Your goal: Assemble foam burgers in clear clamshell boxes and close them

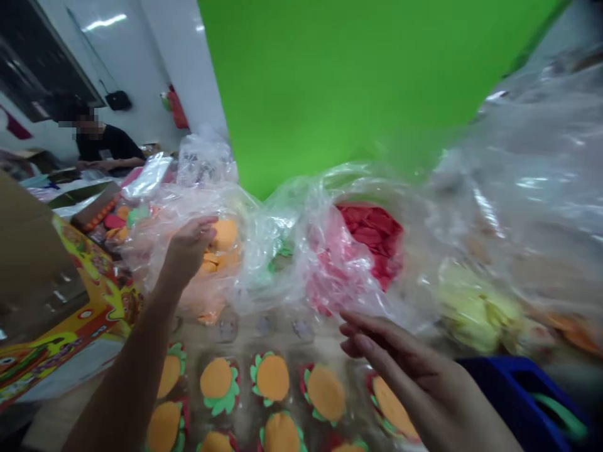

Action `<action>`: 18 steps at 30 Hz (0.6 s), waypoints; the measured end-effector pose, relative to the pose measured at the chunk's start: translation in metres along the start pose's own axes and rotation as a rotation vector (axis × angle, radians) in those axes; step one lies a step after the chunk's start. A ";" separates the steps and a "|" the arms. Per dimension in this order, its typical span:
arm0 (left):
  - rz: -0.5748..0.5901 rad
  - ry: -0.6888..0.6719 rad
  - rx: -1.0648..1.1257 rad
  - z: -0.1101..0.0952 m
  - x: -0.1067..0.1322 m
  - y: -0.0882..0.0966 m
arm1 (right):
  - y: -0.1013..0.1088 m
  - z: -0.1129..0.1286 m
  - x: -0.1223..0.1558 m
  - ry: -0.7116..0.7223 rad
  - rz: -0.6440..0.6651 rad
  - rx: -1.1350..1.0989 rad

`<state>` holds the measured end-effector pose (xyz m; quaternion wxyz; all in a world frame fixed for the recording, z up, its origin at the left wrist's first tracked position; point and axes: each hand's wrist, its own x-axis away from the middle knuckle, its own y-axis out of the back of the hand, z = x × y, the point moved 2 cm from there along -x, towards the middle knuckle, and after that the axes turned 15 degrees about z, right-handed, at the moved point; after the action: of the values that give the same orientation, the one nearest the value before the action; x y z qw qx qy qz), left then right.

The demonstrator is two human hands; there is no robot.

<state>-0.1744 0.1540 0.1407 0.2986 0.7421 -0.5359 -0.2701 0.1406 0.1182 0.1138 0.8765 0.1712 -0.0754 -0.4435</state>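
Note:
My left hand [188, 248] is over a clear plastic bag of orange pieces on the left, its fingers closed on the edge of an orange round piece [225, 234]. More orange pieces [211, 260] lie just below it in the bag. My right hand [414, 370] is held with fingers stretched out and nothing visible in it, above the right end of the rows. Below the hands, several orange rounds [272, 376] lie on green leaf-shaped and red pieces in clear plastic trays, like toy burgers. The nearest row is cut off by the frame edge.
An open bag of red pieces [372, 235] stands in the middle, with green pieces [283, 248] left of it. Yellow pieces [485, 314] in plastic and a blue tape dispenser [522, 395] are at right. A printed box [103, 295] stands left; a person [106, 144] sits beyond.

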 end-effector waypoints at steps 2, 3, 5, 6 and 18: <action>-0.009 0.092 -0.065 0.039 -0.042 0.006 | -0.005 -0.008 -0.020 0.077 0.020 0.162; 0.014 0.117 -0.094 0.057 -0.059 0.004 | -0.009 -0.010 -0.032 0.129 0.024 0.237; 0.120 0.158 -0.138 0.084 -0.086 -0.009 | -0.019 -0.010 -0.060 0.264 0.017 0.371; 0.195 0.178 -0.155 0.094 -0.095 -0.020 | -0.025 -0.008 -0.076 0.338 0.014 0.433; 0.752 0.321 -0.179 0.134 -0.139 -0.110 | -0.088 -0.015 -0.178 0.606 0.152 0.762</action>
<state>-0.2403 0.2934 -0.0192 0.5195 0.4987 -0.6905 -0.0686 -0.0277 0.2166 0.0706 0.7640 0.5948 0.0138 -0.2496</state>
